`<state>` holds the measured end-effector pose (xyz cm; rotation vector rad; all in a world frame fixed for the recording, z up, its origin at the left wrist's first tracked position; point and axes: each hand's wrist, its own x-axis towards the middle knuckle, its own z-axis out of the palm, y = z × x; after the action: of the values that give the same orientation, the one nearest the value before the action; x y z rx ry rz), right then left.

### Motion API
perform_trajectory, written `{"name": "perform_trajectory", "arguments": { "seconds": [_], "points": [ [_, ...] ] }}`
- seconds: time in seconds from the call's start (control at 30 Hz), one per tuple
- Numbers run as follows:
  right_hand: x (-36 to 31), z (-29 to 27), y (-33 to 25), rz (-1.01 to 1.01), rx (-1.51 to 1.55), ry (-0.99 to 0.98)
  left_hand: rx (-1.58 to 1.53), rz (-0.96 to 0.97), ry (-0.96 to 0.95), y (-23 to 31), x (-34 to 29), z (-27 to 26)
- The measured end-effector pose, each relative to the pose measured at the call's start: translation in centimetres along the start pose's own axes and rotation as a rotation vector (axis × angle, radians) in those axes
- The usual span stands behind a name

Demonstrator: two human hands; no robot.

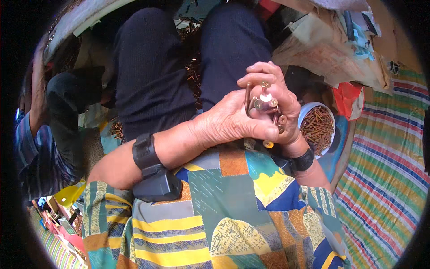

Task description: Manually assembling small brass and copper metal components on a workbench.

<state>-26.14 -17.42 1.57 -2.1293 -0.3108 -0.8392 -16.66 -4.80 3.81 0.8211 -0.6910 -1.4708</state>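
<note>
Above my lap my two hands meet around a bunch of brass-coloured screws [266,104], their round heads facing several ways. My left hand [228,117] reaches in from the left, its thumb pressed along the near side of the bunch. On the far and right side, my right hand [286,101] cups the same screws with its fingers bent over them. One long screw [248,98] stands nearly upright between the hands. A yellowish screw head [268,144] shows below my left thumb. The palms and part of the bunch are hidden.
A white bowl [333,130] full of similar screws stands right of my right wrist. More loose screws [193,76] lie in the gap between my knees. Brown paper sheets [322,49] and a red bag [347,99] are at the upper right. Another person's arm [38,92] appears at left.
</note>
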Motion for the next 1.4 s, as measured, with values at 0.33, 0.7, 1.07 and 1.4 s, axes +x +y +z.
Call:
{"name": "perform_trajectory", "arguments": {
  "seconds": [0.33, 0.7, 1.07, 1.4],
  "points": [
    [-0.5, 0.5, -2.3, 0.286, 0.247, 0.215, -0.067, -0.055, -0.173, -0.1, 0.0, 0.2],
    [1.2, 0.1, -2.5, 0.315, 0.180, 0.110, 0.304, 0.006, 0.184, -1.3, 0.7, 0.3],
    [1.9, 0.2, -3.5, 0.569, -0.102, 0.347, 0.192, -0.094, 0.318, -1.4, -0.1, -0.3],
    [1.8, 0.1, -2.7, 0.599, 0.106, 0.616, -0.153, -0.272, 0.226, 0.6, -1.1, -0.8]
  ]
}}
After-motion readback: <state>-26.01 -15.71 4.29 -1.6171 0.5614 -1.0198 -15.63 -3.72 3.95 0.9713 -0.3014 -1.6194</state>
